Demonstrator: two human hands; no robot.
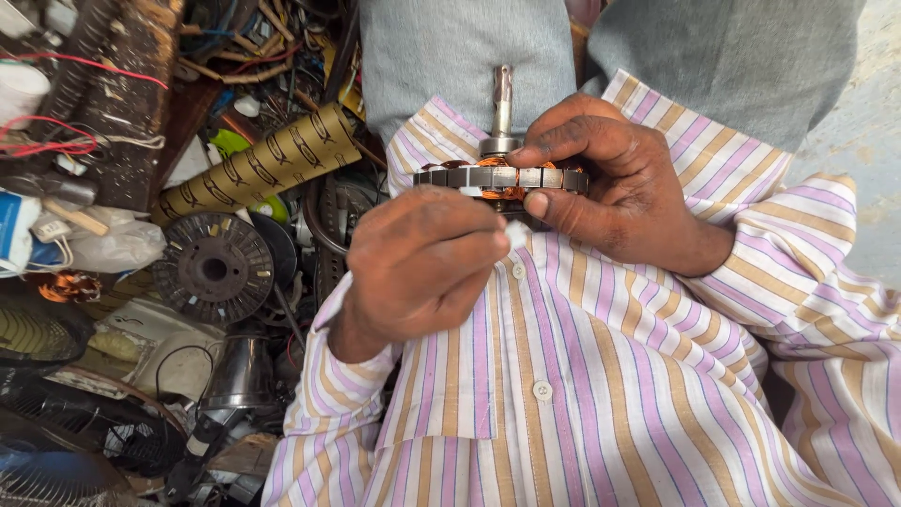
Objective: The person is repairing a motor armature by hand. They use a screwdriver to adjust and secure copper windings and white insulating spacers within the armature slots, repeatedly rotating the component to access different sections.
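round stator [502, 176], copper windings, steel shaft

stator's [502, 176] lower half behind left hand [422, 258], fan grille [56, 451] cut off at frame edge

patterned cardboard tube [258, 164] | dark slotted disc [214, 268] | red wires [47, 145] | metal cup [239, 374]
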